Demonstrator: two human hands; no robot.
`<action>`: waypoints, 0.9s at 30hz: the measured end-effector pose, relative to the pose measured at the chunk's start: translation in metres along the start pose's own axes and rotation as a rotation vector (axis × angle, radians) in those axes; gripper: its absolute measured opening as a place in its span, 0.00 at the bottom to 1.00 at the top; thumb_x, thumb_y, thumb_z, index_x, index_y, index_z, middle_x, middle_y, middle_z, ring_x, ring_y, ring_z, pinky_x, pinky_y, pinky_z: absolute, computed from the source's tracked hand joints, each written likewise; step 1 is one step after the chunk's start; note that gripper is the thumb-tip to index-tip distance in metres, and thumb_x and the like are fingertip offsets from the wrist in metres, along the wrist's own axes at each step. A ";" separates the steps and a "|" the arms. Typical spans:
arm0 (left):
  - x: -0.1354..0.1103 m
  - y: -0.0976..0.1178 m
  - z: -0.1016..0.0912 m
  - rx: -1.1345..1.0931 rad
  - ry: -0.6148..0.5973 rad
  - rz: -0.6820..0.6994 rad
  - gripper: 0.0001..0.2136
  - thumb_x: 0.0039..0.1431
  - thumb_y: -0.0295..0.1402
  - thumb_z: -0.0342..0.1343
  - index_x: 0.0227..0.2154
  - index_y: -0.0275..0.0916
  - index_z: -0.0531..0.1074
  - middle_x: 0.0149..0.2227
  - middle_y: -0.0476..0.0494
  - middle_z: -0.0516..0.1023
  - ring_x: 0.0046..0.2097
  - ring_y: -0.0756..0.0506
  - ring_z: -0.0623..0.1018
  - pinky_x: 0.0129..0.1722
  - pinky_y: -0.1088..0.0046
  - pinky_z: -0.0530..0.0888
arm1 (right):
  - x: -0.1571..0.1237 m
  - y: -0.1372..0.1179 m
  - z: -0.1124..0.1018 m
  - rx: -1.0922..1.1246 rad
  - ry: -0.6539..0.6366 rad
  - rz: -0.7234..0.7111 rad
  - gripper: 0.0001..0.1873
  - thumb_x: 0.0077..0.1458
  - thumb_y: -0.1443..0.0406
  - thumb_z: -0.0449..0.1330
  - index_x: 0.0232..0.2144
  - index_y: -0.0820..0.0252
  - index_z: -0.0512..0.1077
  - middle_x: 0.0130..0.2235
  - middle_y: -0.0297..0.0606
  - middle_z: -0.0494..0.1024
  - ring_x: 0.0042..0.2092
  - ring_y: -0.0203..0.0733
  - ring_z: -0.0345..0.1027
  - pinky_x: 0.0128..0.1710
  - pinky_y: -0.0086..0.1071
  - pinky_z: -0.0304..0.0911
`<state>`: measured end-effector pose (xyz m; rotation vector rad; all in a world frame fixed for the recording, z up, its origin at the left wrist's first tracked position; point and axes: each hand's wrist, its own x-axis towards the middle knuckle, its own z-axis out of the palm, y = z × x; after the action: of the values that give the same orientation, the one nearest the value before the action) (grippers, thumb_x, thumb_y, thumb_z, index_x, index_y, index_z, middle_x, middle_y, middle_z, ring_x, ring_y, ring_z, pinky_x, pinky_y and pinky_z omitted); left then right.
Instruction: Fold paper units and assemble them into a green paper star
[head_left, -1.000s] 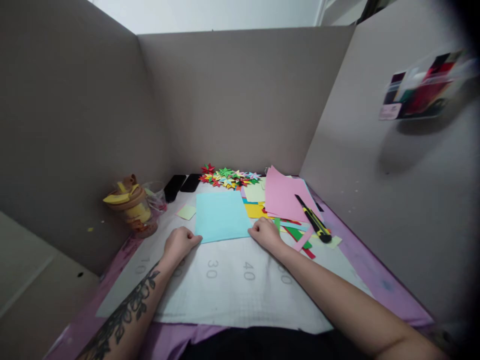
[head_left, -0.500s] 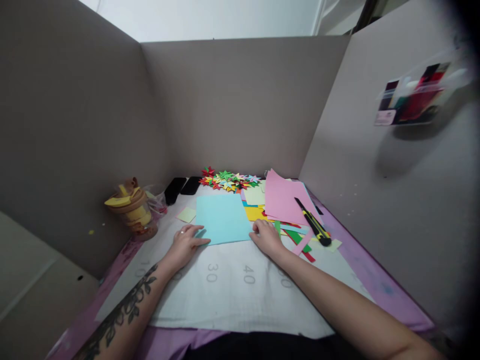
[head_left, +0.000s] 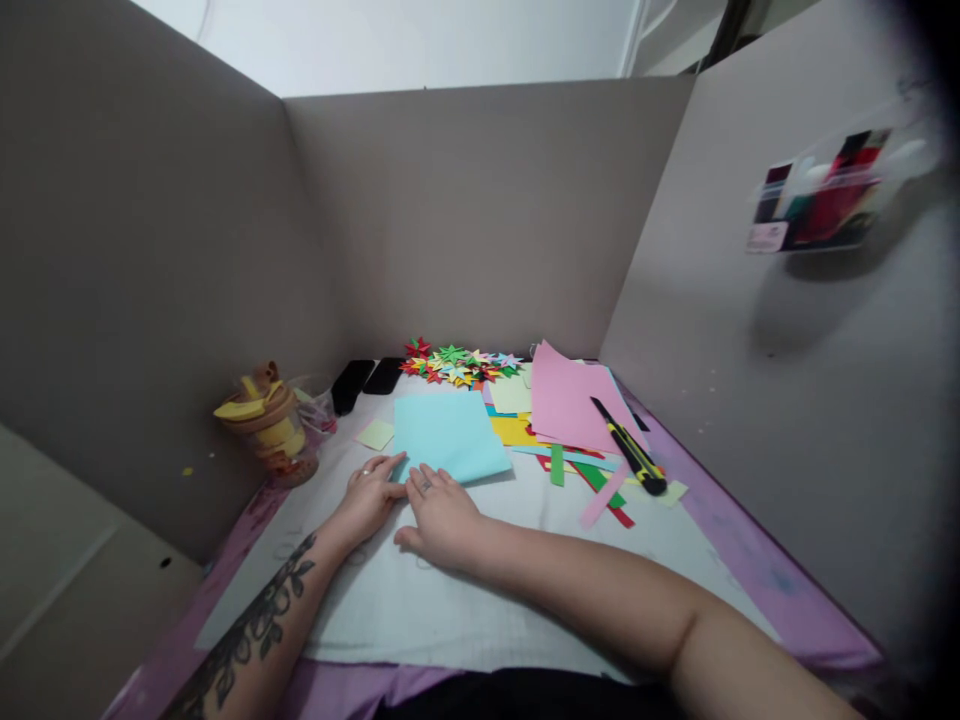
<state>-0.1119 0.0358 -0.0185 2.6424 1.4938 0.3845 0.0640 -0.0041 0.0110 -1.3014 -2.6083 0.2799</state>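
A light blue sheet of paper (head_left: 448, 436) lies on the grey cutting mat (head_left: 525, 590). My left hand (head_left: 369, 492) rests flat at the sheet's near left corner, fingers stretched out and touching the edge. My right hand (head_left: 439, 515) lies right beside it, fingers spread flat on the mat, fingertips at the sheet's near edge. Neither hand holds anything.
A pink sheet (head_left: 571, 396) and coloured paper scraps (head_left: 592, 480) lie to the right, with a yellow and black utility knife (head_left: 630, 457) on them. Folded paper stars (head_left: 459, 361) and two black phones (head_left: 366, 380) sit at the back. A yellow-lidded jar (head_left: 268, 428) stands left. Cardboard walls enclose the desk.
My right hand has moved left from the sheet's near right corner to beside my left hand. My left hand has gone from closed to flat. The sheet's right side now sits slightly raised.
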 end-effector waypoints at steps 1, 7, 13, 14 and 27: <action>0.000 0.000 0.000 0.010 0.001 -0.007 0.13 0.56 0.32 0.50 0.40 0.54 0.75 0.58 0.47 0.63 0.56 0.37 0.59 0.51 0.53 0.59 | 0.001 -0.001 0.002 0.006 -0.034 0.031 0.40 0.52 0.49 0.51 0.56 0.77 0.56 0.59 0.58 0.55 0.62 0.56 0.43 0.58 0.47 0.43; -0.001 0.002 -0.002 0.024 0.011 -0.020 0.15 0.58 0.30 0.47 0.43 0.56 0.73 0.58 0.46 0.62 0.56 0.36 0.60 0.49 0.53 0.60 | -0.040 0.048 0.000 -0.036 -0.074 0.177 0.36 0.55 0.50 0.46 0.58 0.71 0.55 0.60 0.53 0.54 0.62 0.54 0.43 0.59 0.48 0.38; -0.001 0.024 -0.010 0.049 0.029 0.093 0.15 0.60 0.32 0.46 0.44 0.58 0.71 0.59 0.48 0.60 0.59 0.35 0.57 0.51 0.50 0.56 | -0.080 0.091 -0.012 -0.114 -0.069 0.335 0.31 0.57 0.53 0.44 0.58 0.65 0.55 0.61 0.45 0.54 0.62 0.54 0.42 0.58 0.51 0.37; -0.001 0.028 -0.012 0.049 0.012 0.154 0.16 0.60 0.32 0.45 0.45 0.59 0.70 0.59 0.49 0.60 0.59 0.36 0.56 0.52 0.52 0.55 | -0.081 0.093 -0.012 -0.120 -0.054 0.339 0.31 0.57 0.54 0.44 0.58 0.64 0.56 0.61 0.44 0.55 0.62 0.54 0.42 0.58 0.51 0.38; -0.036 0.044 -0.043 0.191 -0.087 -0.117 0.17 0.52 0.20 0.43 0.37 0.40 0.74 0.44 0.37 0.74 0.54 0.35 0.65 0.45 0.58 0.61 | -0.086 0.094 -0.020 -0.215 0.117 0.320 0.21 0.54 0.59 0.52 0.44 0.67 0.71 0.50 0.52 0.70 0.56 0.58 0.54 0.55 0.51 0.44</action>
<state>-0.1043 -0.0204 0.0245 2.6531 1.7266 0.1223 0.1919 -0.0163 -0.0031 -1.7522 -2.3784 -0.0299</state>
